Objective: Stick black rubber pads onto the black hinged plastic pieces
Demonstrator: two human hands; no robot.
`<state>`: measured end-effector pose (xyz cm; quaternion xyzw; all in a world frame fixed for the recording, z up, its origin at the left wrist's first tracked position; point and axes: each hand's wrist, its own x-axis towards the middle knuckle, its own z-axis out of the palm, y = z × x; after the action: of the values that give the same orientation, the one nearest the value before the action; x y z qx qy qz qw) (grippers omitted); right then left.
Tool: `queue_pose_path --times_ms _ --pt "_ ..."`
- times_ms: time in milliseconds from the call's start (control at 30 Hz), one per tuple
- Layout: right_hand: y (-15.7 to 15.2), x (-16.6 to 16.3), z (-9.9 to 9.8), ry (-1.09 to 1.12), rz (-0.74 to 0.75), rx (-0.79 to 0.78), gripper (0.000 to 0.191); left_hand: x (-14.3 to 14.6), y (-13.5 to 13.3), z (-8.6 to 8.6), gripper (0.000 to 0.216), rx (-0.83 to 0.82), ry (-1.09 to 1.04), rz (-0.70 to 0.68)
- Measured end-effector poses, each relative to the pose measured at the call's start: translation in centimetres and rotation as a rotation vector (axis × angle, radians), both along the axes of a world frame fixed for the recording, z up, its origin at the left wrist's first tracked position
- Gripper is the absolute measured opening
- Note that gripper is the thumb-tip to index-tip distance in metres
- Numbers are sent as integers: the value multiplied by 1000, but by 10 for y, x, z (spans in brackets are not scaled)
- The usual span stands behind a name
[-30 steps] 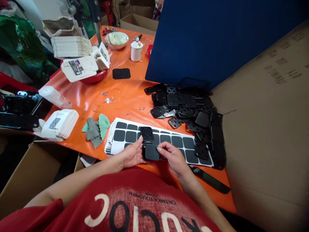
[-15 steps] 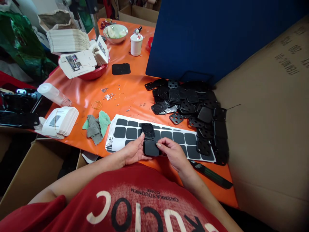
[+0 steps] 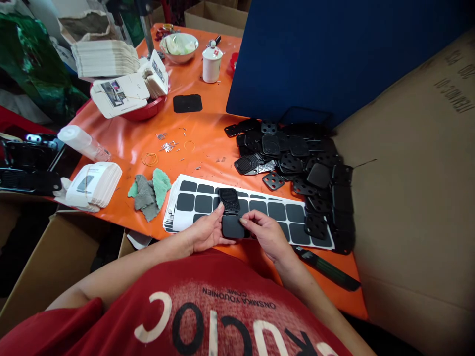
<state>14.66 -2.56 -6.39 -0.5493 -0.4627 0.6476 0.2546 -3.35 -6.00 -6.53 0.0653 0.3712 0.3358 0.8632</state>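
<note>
A black hinged plastic piece lies unfolded in front of me, its ridged upper plate pointing away. My left hand holds it from the left, thumb on the edge near the hinge and fingers underneath. Covering the lower plate is a smooth dark rounded-square sticker. My right hand pinches at this sticker's upper right corner, thumb against forefinger; whether it grips the plate as well I cannot tell. Under both hands spreads a stack of white sheets bearing rows of dark rounded squares.
Black plastic parts are heaped at the right beside a cardboard wall and a blue panel. A green-black box cutter lies at the front edge. Cloth scraps, bundled cards and a plastic bottle are leftward.
The view has shifted slightly. Both hands keep the same hold on the hinged piece and the sticker's corner, with hardly any movement.
</note>
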Motion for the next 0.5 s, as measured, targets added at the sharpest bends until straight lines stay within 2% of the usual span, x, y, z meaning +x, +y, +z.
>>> queue_pose_path --times_ms 333,400,500 --pt "-3 1 -6 -104 38 118 30 0 1 3 62 -22 24 -3" --pt "-4 0 -6 -157 56 162 27 1 0 3 54 -29 38 11" --pt "-6 -1 -4 -248 94 244 23 2 -3 2 30 -20 90 54"
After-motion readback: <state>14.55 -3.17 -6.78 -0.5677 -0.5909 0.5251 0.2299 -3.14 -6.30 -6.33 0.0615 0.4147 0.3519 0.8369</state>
